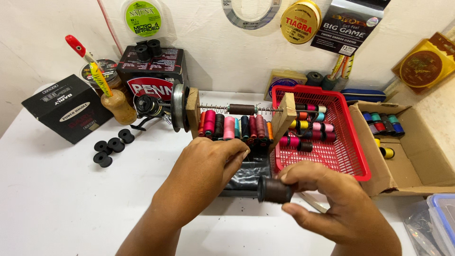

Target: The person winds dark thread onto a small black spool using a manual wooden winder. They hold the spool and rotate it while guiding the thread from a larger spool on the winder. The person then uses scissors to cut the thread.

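My right hand [332, 199] holds a dark brown thread spool [274, 190] by its end, low in the middle of the view. My left hand [208, 166] is just left of it, fingers curled and pinched together near the spool, apparently on a fine thread that I cannot make out. Both hands hover over a black sheet [249, 175] in front of a wooden winding jig [192, 111]. The jig carries a spring rod with a brown spool [241, 109] on it, and a row of coloured thread spools [232, 125] sits below.
A red basket [348, 161] of spools stands right of the jig, then a cardboard box [417, 161] with more spools. A fishing reel [149, 106], black boxes [59, 114], a brown bottle [118, 106] and loose black bobbins [111, 147] lie at left. A plastic container [443, 213] sits at the right edge.
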